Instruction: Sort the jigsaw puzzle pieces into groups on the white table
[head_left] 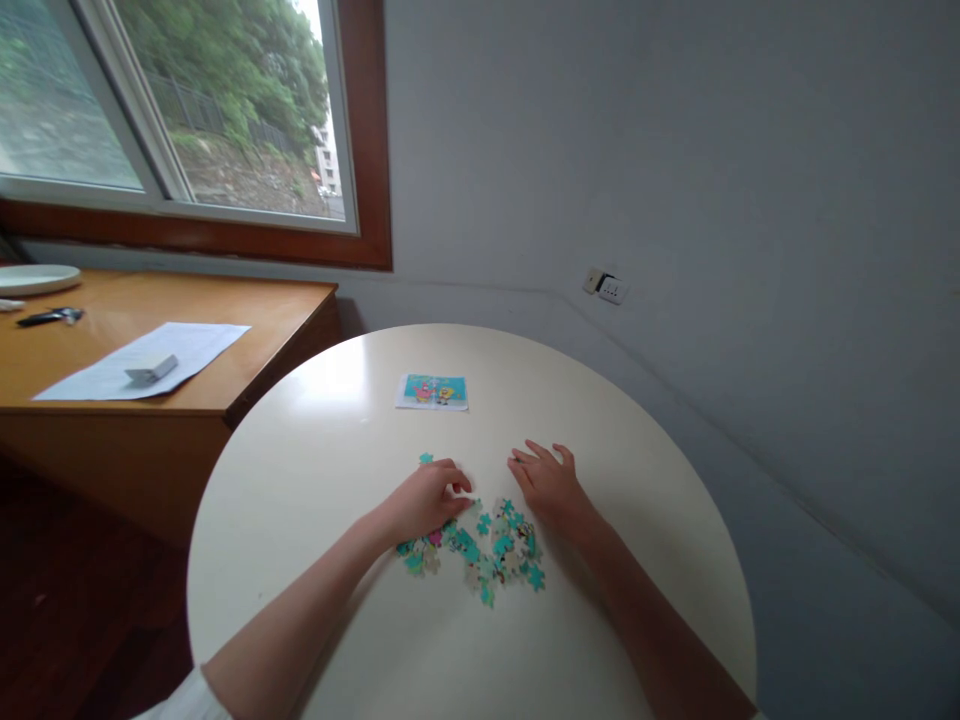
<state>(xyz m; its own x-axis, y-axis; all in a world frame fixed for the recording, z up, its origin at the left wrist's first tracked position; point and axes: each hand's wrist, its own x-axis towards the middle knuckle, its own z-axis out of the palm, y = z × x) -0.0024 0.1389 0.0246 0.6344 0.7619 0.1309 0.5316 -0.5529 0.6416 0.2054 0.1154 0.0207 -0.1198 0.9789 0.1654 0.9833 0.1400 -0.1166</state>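
Loose jigsaw pieces (504,546) lie mostly on the near side of both hands. The left hand (431,498) curls loosely, thumb parted from forefinger; the right hand (553,490) fans its outer fingers, any pinch unclear. Beyond them lies a SpongeBob picture card (432,393).

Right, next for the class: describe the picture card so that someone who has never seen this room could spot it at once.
Find the pale, round-edged table. On its far half, beyond the scattered puzzle pieces, lies a small picture card. Unlike the knobbly loose pieces, it is one straight-edged rectangle, with a pink and a yellow figure on turquoise.
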